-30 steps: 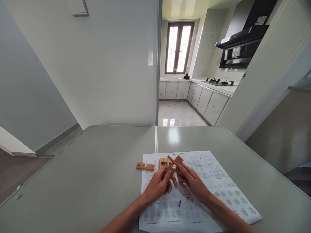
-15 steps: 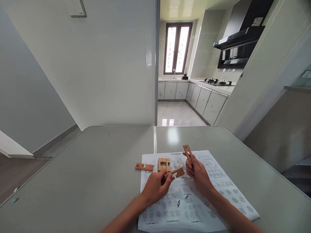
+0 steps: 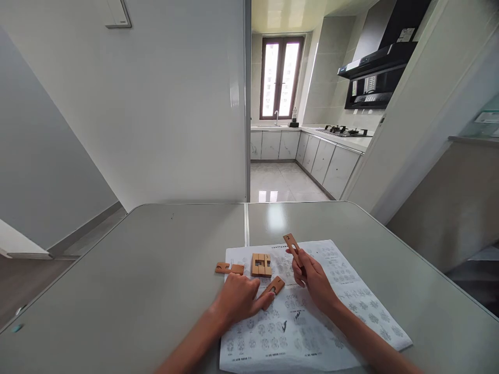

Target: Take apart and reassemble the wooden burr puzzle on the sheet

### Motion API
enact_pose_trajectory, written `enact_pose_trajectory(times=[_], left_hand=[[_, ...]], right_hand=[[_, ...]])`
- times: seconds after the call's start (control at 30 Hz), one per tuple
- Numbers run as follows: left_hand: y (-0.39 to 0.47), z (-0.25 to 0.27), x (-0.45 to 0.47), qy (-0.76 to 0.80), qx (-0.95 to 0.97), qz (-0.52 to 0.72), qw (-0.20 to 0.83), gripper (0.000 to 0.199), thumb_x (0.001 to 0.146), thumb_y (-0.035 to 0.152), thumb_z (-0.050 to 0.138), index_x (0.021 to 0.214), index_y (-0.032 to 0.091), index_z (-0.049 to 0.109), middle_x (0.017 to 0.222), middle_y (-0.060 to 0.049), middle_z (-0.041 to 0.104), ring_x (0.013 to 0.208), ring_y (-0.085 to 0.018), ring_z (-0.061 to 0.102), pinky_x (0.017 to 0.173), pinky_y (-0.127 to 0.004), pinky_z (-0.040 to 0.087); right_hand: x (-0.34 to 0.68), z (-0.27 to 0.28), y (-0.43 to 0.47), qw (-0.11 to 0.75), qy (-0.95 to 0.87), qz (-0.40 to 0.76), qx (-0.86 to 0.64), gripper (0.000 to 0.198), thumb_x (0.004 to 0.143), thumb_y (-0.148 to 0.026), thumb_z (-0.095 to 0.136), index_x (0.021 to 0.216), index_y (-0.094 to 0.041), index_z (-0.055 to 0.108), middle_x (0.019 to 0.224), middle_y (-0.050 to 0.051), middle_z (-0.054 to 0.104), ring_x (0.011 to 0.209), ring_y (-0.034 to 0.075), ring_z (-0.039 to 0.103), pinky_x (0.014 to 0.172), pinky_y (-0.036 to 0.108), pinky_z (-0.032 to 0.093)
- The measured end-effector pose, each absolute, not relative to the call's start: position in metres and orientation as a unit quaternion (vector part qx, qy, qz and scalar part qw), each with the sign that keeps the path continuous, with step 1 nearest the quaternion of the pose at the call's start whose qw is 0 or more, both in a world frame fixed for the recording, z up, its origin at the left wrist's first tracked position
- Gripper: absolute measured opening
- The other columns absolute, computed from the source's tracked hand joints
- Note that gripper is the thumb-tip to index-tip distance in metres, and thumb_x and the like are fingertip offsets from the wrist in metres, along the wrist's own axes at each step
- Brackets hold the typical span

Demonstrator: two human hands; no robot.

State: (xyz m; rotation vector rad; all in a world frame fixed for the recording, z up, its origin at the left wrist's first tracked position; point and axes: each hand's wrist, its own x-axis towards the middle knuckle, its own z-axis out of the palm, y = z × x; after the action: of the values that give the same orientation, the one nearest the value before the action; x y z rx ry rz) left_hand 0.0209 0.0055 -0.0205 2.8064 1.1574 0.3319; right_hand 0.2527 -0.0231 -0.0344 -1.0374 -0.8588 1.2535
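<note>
My right hand [image 3: 314, 278] is raised over the printed paper, pinching a slotted flat wooden puzzle piece [image 3: 289, 240] marked "2". My left hand [image 3: 238, 297] is low over the paper's left side, thumb spread away from the fingers. Its thumb is at a notched wooden piece [image 3: 277, 283] that lies tilted on the sheet. The fingertips are close to another notched wooden piece [image 3: 236, 269] at the paper's left edge; whether they touch it cannot be made out. Between these pieces stands a small block of joined wooden pieces [image 3: 261, 265] with an opening in its middle.
The printed paper [image 3: 312, 340] with small diagrams covers the table's near middle. The grey table [image 3: 163, 270] has a seam down its centre. A small bluish object [image 3: 17, 328] lies at its left edge. Beyond are a wall [image 3: 187, 104] and a kitchen with cabinets [image 3: 317, 156].
My left hand has lowered the notched piece to the paper, loosened its grip and shifted left toward the other piece. My right hand has moved slightly left with its piece, which tilts more.
</note>
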Motion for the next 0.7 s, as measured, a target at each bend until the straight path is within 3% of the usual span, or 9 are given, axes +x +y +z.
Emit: enact_pose_trajectory(times=[0.07,0.17,0.3,0.47,0.57,0.7], left_hand=[[0.016,-0.020,0.012,0.384,0.914,0.130,0.035,0.054,0.098,0.060,0.050,0.063,0.018,0.057,0.055,-0.004,0.063,0.049,-0.016,0.054,0.055,-0.029,0.020],[0.037,-0.017,-0.008,0.429,0.886,0.178,0.018,0.046,0.104,0.047,0.044,0.072,0.019,0.059,0.061,-0.002,0.065,0.051,-0.015,0.054,0.056,-0.029,0.024],[0.062,-0.015,-0.032,0.460,0.860,0.220,-0.036,0.035,0.104,0.044,0.046,0.083,0.020,0.061,0.080,-0.005,0.069,0.071,-0.020,0.061,0.062,-0.030,0.032],[0.070,-0.020,-0.038,0.448,0.872,0.192,-0.045,0.042,0.102,0.047,0.048,0.070,0.020,0.055,0.078,-0.005,0.064,0.076,-0.022,0.057,0.074,-0.034,0.039],[0.070,-0.022,-0.037,0.455,0.871,0.181,-0.043,0.049,0.101,0.055,0.047,0.067,0.020,0.051,0.077,-0.006,0.063,0.075,-0.023,0.057,0.076,-0.036,0.039],[0.071,-0.022,-0.039,0.493,0.856,0.155,0.012,0.051,0.100,0.063,0.043,0.074,0.020,0.054,0.076,-0.005,0.066,0.068,-0.021,0.057,0.063,-0.032,0.031]], right_hand=[[0.253,-0.034,-0.024,0.603,-0.374,0.544,-0.448,0.053,0.096,-0.067,0.055,0.118,-0.021,0.069,0.066,-0.004,0.039,0.055,0.012,0.027,0.046,0.024,0.030],[0.253,-0.035,-0.024,0.600,-0.381,0.546,-0.444,0.053,0.096,-0.067,0.055,0.118,-0.021,0.069,0.067,-0.004,0.041,0.055,0.012,0.027,0.046,0.024,0.030],[0.252,-0.036,-0.025,0.598,-0.381,0.550,-0.441,0.053,0.096,-0.066,0.055,0.118,-0.020,0.069,0.067,-0.003,0.041,0.055,0.013,0.027,0.046,0.025,0.030],[0.251,-0.033,-0.025,0.595,-0.385,0.548,-0.443,0.054,0.096,-0.067,0.055,0.118,-0.020,0.069,0.067,-0.003,0.040,0.055,0.013,0.028,0.046,0.025,0.032],[0.250,-0.031,-0.025,0.594,-0.387,0.548,-0.444,0.054,0.095,-0.068,0.055,0.117,-0.020,0.069,0.066,-0.004,0.041,0.055,0.013,0.027,0.046,0.024,0.032],[0.249,-0.030,-0.026,0.591,-0.395,0.549,-0.440,0.055,0.095,-0.068,0.055,0.116,-0.020,0.070,0.066,-0.004,0.041,0.055,0.013,0.028,0.046,0.024,0.033]])
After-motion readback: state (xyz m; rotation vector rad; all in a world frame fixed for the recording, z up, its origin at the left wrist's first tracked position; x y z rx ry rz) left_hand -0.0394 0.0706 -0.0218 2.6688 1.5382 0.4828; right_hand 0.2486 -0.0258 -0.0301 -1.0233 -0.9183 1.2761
